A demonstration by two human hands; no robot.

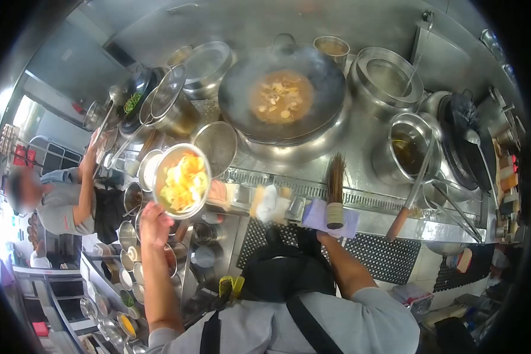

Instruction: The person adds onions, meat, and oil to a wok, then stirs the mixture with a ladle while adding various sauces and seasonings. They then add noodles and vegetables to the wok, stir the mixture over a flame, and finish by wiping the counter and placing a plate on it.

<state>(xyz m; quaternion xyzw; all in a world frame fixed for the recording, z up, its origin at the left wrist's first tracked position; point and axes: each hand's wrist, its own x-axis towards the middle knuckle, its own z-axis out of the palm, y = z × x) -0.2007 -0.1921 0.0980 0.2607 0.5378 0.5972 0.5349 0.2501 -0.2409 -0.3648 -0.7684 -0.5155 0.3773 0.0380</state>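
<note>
My left hand (156, 224) grips the rim of a metal bowl (161, 168), fingers closed on its near side. The bowl is tilted and holds yellow and orange chopped food (184, 182). It is held left of a large black wok (236, 112), in which brown broth with pale pieces (282, 97) steams. Of my right hand (323, 236), only a little shows, low by the counter's front edge, close to a purple cloth (347, 222); its fingers are hidden. A bamboo wok brush (335, 194) lies partly on that cloth.
A round strainer (216, 147) lies beside the bowl. To the right stand a metal pot of dark liquid (395, 156) and a wooden-handled ladle (400, 219). A co-worker (71, 203) works at the left by another wok. Several small bowls fill the lower-left shelf (109, 265).
</note>
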